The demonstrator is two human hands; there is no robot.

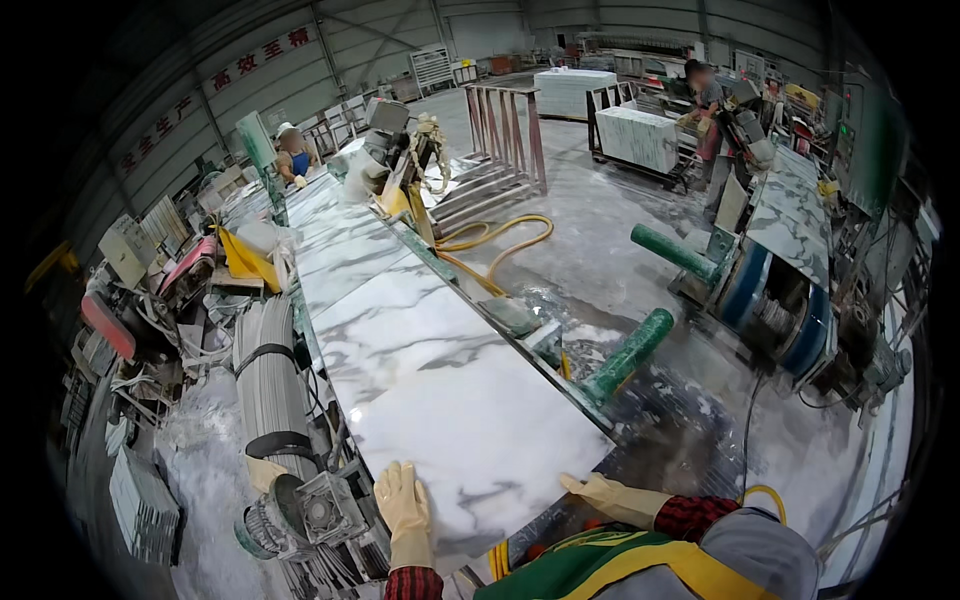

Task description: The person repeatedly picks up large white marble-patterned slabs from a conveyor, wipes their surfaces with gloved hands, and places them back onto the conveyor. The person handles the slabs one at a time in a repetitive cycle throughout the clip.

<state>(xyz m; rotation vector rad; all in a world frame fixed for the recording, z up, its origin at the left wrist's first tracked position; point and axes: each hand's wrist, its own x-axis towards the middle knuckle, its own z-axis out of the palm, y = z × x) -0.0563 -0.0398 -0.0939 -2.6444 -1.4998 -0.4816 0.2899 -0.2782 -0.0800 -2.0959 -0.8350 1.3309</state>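
Note:
A white marble slab (470,430) with grey veins lies flat on a long conveyor table, in line with more veined slabs (365,260) beyond it. My left hand (402,500), in a cream rubber glove, rests at the slab's near left corner with its fingers stretched out over the top. At the near right edge is my right hand (615,498), gloved alike, its fingers extended and the tips at the slab's rim. Whether any fingers reach under the edge is hidden.
Green rollers (628,355) jut out right of the table. A grey ribbed bundle (272,380) and a motor (325,508) stand to the left. Yellow hose (515,235) lies on the wet floor. Two people (296,155) work farther off. Another machine (775,290) carries slabs on the right.

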